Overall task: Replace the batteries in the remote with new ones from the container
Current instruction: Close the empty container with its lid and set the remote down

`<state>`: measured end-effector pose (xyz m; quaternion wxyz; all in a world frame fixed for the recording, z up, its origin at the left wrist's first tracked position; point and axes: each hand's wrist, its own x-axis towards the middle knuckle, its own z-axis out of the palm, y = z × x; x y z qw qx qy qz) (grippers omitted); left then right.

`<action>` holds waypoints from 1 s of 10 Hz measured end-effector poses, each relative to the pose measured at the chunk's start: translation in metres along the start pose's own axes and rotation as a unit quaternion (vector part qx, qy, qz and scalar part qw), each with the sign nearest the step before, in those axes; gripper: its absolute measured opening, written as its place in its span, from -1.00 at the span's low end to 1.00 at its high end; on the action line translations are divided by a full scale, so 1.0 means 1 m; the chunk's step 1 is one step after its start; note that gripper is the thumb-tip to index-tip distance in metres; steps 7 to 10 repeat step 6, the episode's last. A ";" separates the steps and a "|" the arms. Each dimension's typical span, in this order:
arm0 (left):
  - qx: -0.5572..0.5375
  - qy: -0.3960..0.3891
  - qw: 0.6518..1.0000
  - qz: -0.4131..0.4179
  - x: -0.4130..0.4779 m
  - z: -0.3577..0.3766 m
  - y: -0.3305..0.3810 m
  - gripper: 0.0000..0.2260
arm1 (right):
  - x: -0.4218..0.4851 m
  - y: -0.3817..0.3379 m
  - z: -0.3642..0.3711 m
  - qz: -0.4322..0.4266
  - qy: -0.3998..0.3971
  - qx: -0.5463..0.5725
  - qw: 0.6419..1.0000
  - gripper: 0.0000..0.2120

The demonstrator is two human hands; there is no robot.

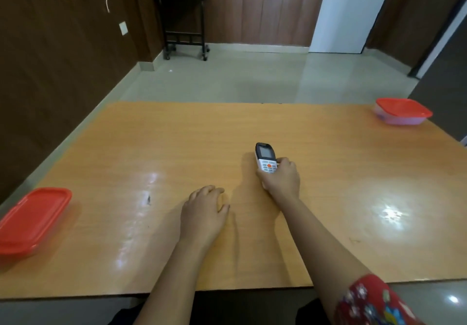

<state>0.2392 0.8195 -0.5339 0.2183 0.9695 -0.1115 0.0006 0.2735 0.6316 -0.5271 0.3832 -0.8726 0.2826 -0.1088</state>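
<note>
On glossy wood table [177, 148], right hand [280, 180] grips slim remote [264, 158].

Reaches forward with the right hand [280, 177], fingers and thumb curled round the lower end of a white, black-topped plastic remote [264, 158]. Rests the left hand [203, 207] palm down, fingers loosely curled, holding nothing.

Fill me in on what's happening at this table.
A person's right hand holds the remote, buttons up, near the middle of the table. The left hand rests on the wood beside it, holding nothing. The left container and the far right container, both red-lidded, sit closed and untouched; the battery swap has not visibly started.
</note>
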 end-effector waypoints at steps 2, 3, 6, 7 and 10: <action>-0.013 0.016 1.000 -0.017 0.009 0.001 0.002 -0.66 | 0.023 -0.006 0.014 -0.010 0.003 -0.039 0.999 -0.44; -0.021 0.024 0.999 -0.029 0.012 0.002 0.003 -0.67 | 0.025 -0.010 0.017 -0.013 0.004 -0.060 0.998 -0.42; -0.185 0.096 0.976 -0.063 -0.013 -0.005 0.026 -0.70 | -0.001 -0.019 -0.024 -0.027 -0.039 -0.091 0.995 -0.26; -0.185 0.096 0.976 -0.063 -0.013 -0.005 0.026 -0.70 | -0.001 -0.019 -0.024 -0.027 -0.039 -0.091 0.995 -0.26; -0.185 0.096 0.976 -0.063 -0.013 -0.005 0.026 -0.70 | -0.001 -0.019 -0.024 -0.027 -0.039 -0.091 0.995 -0.26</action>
